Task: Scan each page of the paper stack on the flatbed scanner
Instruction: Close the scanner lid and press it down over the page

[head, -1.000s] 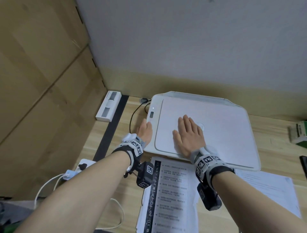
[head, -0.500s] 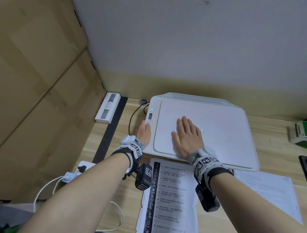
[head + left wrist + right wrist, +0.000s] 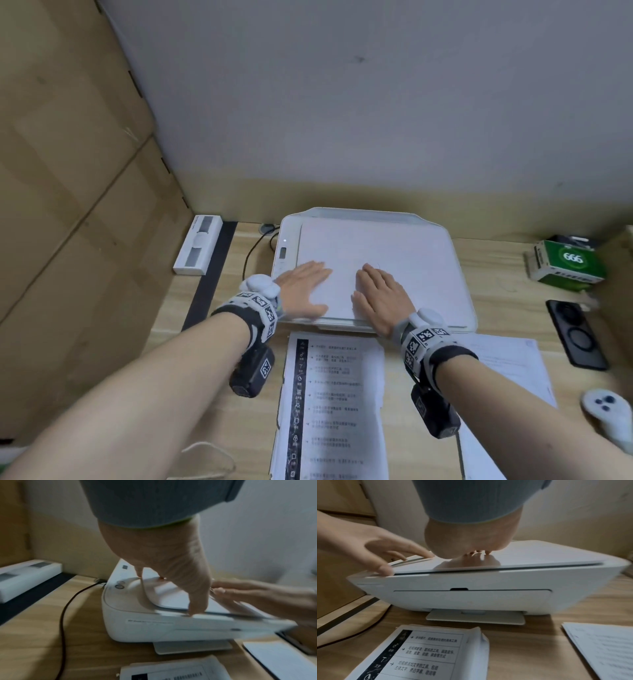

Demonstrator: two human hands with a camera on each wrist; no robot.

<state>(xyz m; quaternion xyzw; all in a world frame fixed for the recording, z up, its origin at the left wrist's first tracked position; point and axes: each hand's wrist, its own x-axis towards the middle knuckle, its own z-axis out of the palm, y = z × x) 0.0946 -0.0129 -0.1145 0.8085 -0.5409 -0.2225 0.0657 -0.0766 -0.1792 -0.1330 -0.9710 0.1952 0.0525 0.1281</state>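
Both hands flat on the closed scanner lid (image 3: 394, 260). Left hand (image 3: 303, 291) sits at the lid's front-left corner, fingers (image 3: 197, 601) straight and lightly spread, thumb at the lid's front edge by the seam; no grip visible. Right hand (image 3: 380, 299) is just beside it toward the middle, palm down, fingers straight and close together, tips touching the lid surface in the right wrist view. The two hands are near each other, not touching. Scanner (image 3: 471, 588) is white, sitting on the wooden worktop (image 3: 507, 284) against the back wall, black cable (image 3: 68, 601) running off its left side. Paper stack (image 3: 334, 404) lies face up on the worktop right in front of the scanner, between the forearms, top page printed with a dark strip down its left edge. A second pile of sheets (image 3: 507, 363) lies to the right of it. Far right: green box (image 3: 568, 263), black phone (image 3: 575, 334), white controller (image 3: 608, 411). White bar-shaped device (image 3: 198, 249) at back left. Wrist views are motion-blurred.
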